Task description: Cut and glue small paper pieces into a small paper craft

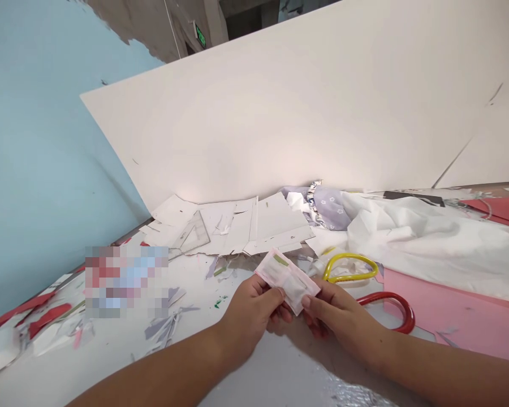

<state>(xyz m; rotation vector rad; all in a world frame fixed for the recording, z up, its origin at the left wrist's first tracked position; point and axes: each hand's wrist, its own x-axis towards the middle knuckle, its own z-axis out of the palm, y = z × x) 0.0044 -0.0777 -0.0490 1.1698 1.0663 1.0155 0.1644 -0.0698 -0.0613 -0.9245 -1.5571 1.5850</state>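
Between my two hands is a small flat paper piece [289, 281], pale pink at its edges with a whitish middle and a green patch near the top. My left hand [254, 302] pinches its left side, thumb on top. On its lower right side, my right hand [333, 308] grips it the same way, fingers curled underneath. The piece is tilted and held above the table. Just beyond my right hand lie scissors with one yellow handle [352, 267] and one red handle [401, 311]; their blades are hidden.
White card sheets [275, 223] and a clear set square [197, 232] lie at the back, against an upright white board [280, 124]. Crumpled white fabric [428, 237] and pink paper [458, 305] are on the right. Paper scraps [165, 325] and red pieces [48, 318] litter the left.
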